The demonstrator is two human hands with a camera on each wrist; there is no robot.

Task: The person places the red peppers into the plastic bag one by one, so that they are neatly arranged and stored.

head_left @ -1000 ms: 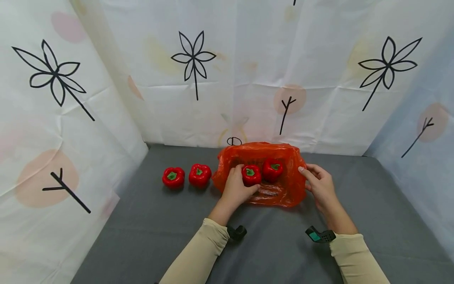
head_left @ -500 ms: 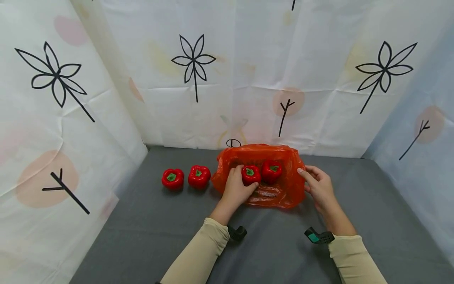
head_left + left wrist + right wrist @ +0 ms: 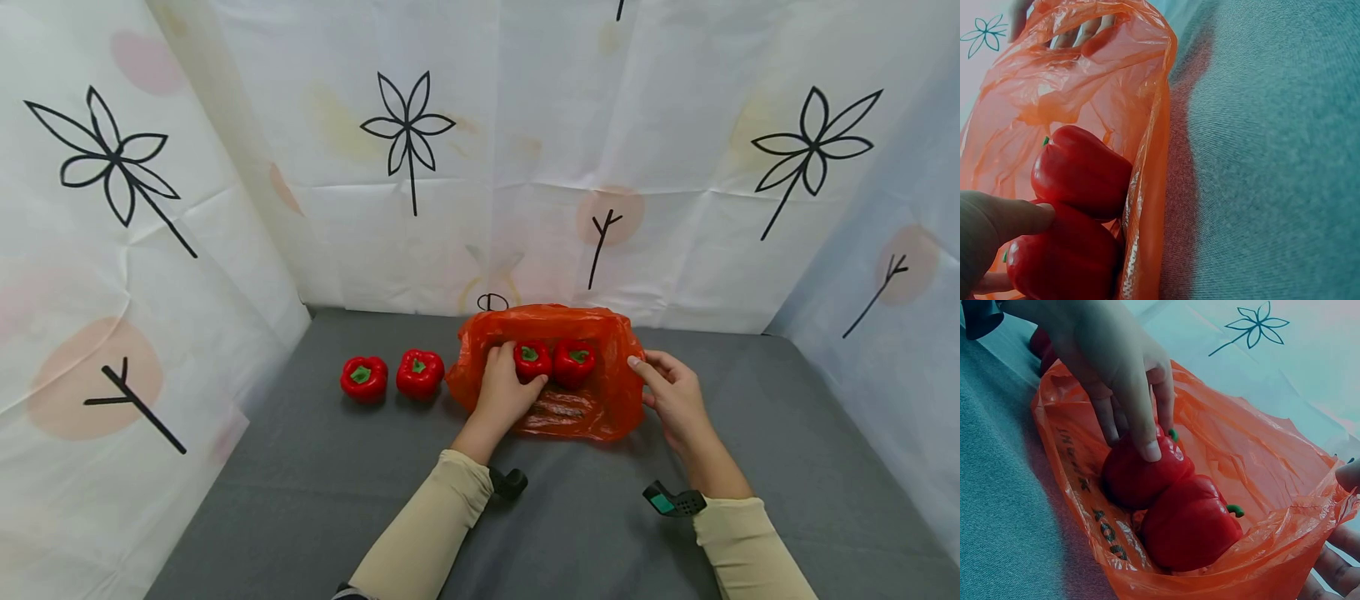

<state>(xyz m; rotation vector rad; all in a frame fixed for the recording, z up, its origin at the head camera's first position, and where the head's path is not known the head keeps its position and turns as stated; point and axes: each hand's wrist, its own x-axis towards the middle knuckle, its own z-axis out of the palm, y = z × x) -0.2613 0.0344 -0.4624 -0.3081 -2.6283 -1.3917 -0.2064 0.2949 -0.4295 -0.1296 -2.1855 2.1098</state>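
Observation:
An orange-red plastic bag (image 3: 618, 404) lies with its mouth spread wide on the table. Two red bell peppers with green stems sit side by side inside it. My left hand (image 3: 501, 396) reaches in and grips the left pepper (image 3: 532, 361), thumb at the near side and fingers behind. The right pepper (image 3: 573, 365) rests against it; in the right wrist view, the held pepper (image 3: 1138, 475) touches its neighbour (image 3: 1191, 525). My right hand (image 3: 678, 398) pinches the bag's right rim between thumb and fingers, and those fingers (image 3: 1088, 31) show behind the plastic in the left wrist view.
Left of the bag, two more red bell peppers stand on the grey table (image 3: 300, 492): one (image 3: 364, 380) farther out, one (image 3: 420, 374) close to the bag's edge. A white patterned cloth (image 3: 540, 142) hangs behind and along both sides.
My left hand has shifted the gripped pepper slightly back, so it now sits level with the other pepper. My right hand keeps its hold on the bag's rim.

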